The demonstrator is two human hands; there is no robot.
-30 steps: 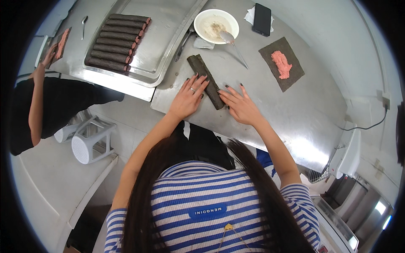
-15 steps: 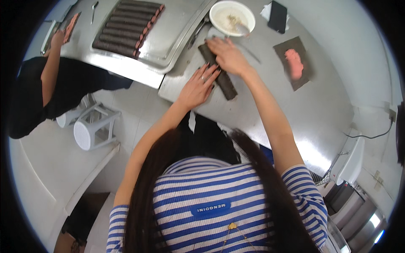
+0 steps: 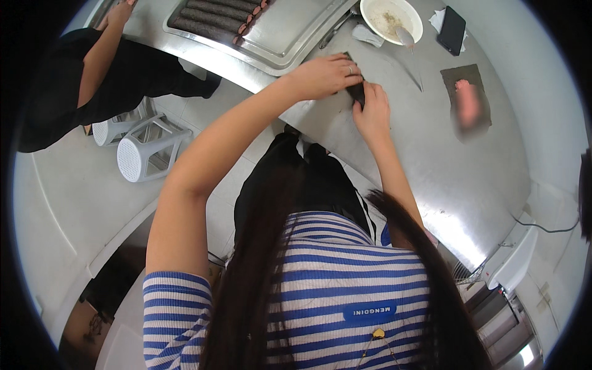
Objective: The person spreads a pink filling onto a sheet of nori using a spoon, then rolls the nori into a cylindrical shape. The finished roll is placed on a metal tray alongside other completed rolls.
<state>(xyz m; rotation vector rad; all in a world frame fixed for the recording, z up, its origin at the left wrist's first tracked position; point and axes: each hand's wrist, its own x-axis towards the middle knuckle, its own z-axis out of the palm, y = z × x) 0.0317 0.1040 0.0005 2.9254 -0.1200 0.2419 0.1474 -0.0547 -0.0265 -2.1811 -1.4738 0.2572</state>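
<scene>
My left hand (image 3: 327,75) reaches over the upper part of a dark seaweed roll (image 3: 355,92) on the steel table, its fingers curled round it and hiding much of it. Just below and to the right, my right hand (image 3: 372,114) grips the roll's lower part, thumb and fingers bent. Beyond them stands a white bowl (image 3: 379,15) of pale liquid with a steel spoon (image 3: 405,38) in it. To the right lies a seaweed sheet (image 3: 481,98) bearing a blurred strip of pink paste (image 3: 468,105).
A steel tray (image 3: 287,43) holds several dark rolls with pink ends (image 3: 216,24). A phone (image 3: 452,31) lies at the back right. A person in black (image 3: 135,68) works at the left, above white stools (image 3: 142,157). A cable (image 3: 542,228) runs along the right wall.
My left hand has moved up onto the roll's upper part; my right hand has come back down and right to its lower part. The view has shifted, moving the scene rightward and up.
</scene>
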